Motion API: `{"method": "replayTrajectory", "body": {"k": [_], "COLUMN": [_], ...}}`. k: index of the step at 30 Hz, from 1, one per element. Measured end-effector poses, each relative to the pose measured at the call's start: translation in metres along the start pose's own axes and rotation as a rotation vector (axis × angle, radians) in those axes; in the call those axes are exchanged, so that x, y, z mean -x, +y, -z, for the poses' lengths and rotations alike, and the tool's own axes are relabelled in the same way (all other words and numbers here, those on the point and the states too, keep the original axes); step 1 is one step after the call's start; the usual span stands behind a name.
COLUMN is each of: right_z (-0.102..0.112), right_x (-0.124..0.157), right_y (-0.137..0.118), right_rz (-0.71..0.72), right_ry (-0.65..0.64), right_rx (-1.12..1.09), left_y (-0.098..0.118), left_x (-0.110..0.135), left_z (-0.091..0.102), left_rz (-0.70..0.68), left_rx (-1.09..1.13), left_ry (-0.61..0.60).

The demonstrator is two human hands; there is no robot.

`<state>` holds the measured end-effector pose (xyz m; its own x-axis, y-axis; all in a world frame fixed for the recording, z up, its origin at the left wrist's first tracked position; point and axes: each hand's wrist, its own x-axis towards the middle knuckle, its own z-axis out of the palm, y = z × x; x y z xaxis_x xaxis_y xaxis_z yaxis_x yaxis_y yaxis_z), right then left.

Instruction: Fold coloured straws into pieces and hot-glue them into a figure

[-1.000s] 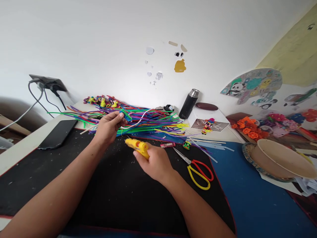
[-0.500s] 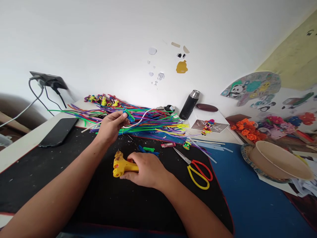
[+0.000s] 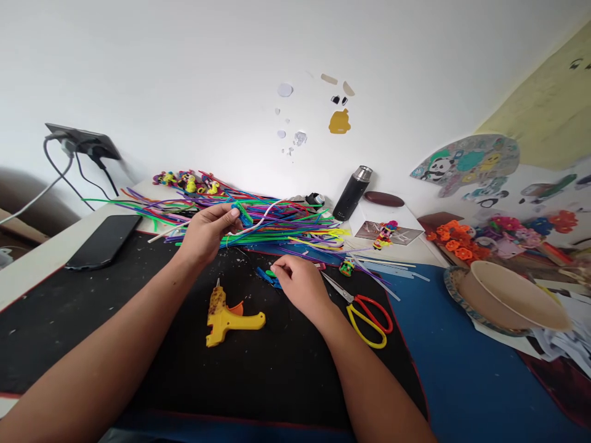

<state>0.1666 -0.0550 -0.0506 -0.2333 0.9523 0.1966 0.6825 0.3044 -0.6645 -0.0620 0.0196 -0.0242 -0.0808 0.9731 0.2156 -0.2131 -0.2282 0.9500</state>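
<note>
My left hand (image 3: 207,231) is raised over the mat's back part, pinching a small green and blue pipe-cleaner piece (image 3: 242,214) between thumb and fingers. Below it, a yellow hot glue gun (image 3: 231,319) with an orange trigger lies on its side on the black mat (image 3: 272,381), released. My right hand (image 3: 302,286) is closed, its fingertips down at several short blue and green pipe-cleaner pieces (image 3: 265,276). The hand covers part of these, and whether one is in its fingers is hidden. Scissors (image 3: 364,314) with red and yellow handles lie right of that hand.
A long heap of coloured pipe cleaners (image 3: 277,224) runs along the back. Behind stand a black flask (image 3: 353,194) and a white box (image 3: 406,215). A phone (image 3: 104,242) lies left, a bowl (image 3: 517,295) right. One small green figure (image 3: 346,266) sits by the scissors.
My right hand has let go of the glue gun, which now lies on the mat, and has moved right and back to the short pieces. My left hand keeps its hold.
</note>
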Motion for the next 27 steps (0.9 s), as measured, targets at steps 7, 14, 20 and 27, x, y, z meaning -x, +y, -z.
{"method": "replayTrajectory", "body": {"k": [7, 14, 20, 27], "right_z": [-0.008, -0.013, -0.018, -0.015], "right_x": [0.004, -0.002, -0.006, -0.005], "right_y": [-0.012, -0.007, -0.006, -0.012], "right_rz": [0.029, -0.049, -0.075, -0.062], "right_ry": [-0.093, -0.146, -0.178, -0.218], "right_rx": [0.194, 0.298, 0.352, 0.385], "left_y": [-0.002, -0.005, -0.007, -0.010], "left_x": [0.003, 0.006, 0.006, 0.005], "left_z": [-0.003, -0.004, -0.004, -0.002], "left_rz": [-0.007, 0.012, -0.009, 0.007], "left_rx": [-0.048, -0.063, -0.104, -0.130], "left_ry": [-0.060, -0.101, -0.136, -0.165]}}
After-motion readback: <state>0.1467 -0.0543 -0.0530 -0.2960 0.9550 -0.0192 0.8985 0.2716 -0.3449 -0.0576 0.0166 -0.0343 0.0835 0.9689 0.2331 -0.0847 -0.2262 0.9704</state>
